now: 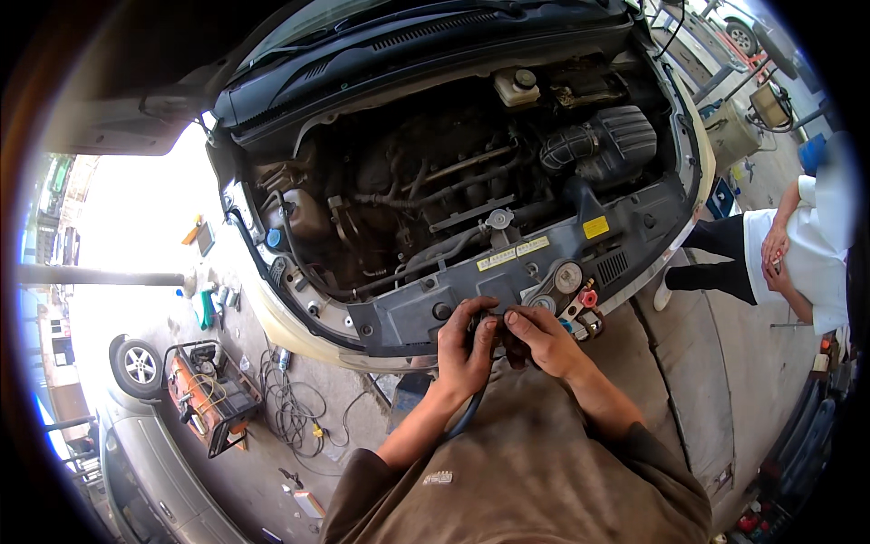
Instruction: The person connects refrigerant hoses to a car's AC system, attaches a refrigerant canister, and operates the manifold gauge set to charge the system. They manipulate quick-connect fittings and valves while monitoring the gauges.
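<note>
Black rubber hose (468, 412), smooth and round, runs up from under my left wrist to the front edge of the engine bay, where both my hands meet. My left hand (465, 349) is curled shut around the hose's upper end, fingers wrapped over the top. My right hand (540, 336) is pinched closed on a small dark fitting (490, 323) just beside the left fingertips; its exact shape is hidden by my fingers. Both hands rest against the grey plastic front panel (453, 290), matte and dusty, with pale rectangular stickers and a yellow one. Just right of my right hand sits a gauge set (575, 288): round metal dials, a red knob, a blue one below. Beyond the panel, the engine (435, 181) is a tangle of grimy metal pipes and a ribbed black air duct. A white cap tank sits at the back. Left on the concrete floor (272, 426), loose cables and an orange tool tray (213, 399). A person in white (807, 245) stands at right.
</note>
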### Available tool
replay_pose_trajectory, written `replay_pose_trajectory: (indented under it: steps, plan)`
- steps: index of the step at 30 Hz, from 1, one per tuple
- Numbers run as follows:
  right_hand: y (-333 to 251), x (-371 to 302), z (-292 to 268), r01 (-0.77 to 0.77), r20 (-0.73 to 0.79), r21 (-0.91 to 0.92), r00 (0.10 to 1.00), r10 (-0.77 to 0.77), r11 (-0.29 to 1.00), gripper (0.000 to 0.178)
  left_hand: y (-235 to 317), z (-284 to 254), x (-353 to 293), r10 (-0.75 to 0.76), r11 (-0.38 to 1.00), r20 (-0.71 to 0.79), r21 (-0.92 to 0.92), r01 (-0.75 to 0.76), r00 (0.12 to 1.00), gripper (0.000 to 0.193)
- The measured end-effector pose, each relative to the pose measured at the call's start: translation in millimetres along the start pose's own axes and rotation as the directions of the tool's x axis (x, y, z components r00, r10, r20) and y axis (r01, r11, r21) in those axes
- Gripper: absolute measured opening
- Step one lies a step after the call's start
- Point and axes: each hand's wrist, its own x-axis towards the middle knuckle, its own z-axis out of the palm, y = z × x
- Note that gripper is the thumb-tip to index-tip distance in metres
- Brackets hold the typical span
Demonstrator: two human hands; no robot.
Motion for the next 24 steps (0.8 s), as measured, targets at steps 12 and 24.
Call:
replay_pose_trajectory:
  steps: [12, 24]
  plan:
    - [25, 31, -33, 0.455, 0.307, -0.89, 0.56, -0.77, -0.023, 0.031, -11, 16, 3, -0.269, 0.931, -0.024, -0.263, 0.254, 0.963, 0.018]
    - [-8, 14, -45, -0.462, 0.375, 0.131, 0.842, 0.388, 0.877, 0.034, -16, 20, 1, 0.129, 0.983, -0.017, 0.135, -0.126, 0.991, 0.013]
